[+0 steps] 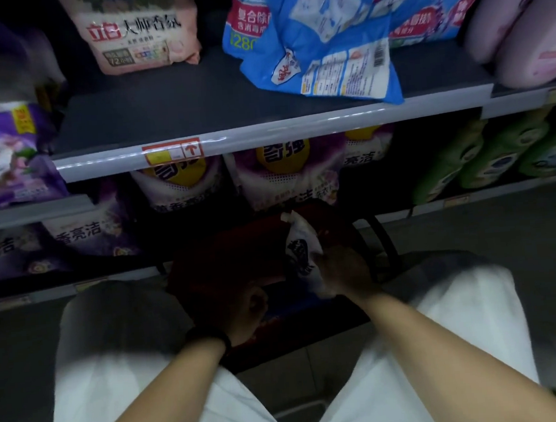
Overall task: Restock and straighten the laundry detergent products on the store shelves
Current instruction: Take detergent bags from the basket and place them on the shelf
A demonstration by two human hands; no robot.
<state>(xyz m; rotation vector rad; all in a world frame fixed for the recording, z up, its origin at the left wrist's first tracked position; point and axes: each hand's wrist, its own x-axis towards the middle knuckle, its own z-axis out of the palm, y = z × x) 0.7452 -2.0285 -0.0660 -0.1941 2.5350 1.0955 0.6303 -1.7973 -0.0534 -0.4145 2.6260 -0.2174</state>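
Note:
A dark red shopping basket (227,258) stands on the floor in front of the bottom shelf, between my knees. My right hand (341,272) is closed around the lower end of a white detergent pouch (300,242) with a spout at its top; the pouch is held upright over the basket. Low inside the basket, my left hand (248,309) has its fingers curled, and it is too dark to tell what they touch. Purple-and-white detergent bags (287,173) stand in a row on the lower shelf just behind the basket.
On the upper shelf (263,128) are a pink bag (139,28), crumpled blue bags (324,50) leaning over the edge, and pink bottles (522,31) at the right. A purple bag (3,156) sits at the left, green bottles (498,156) at the lower right.

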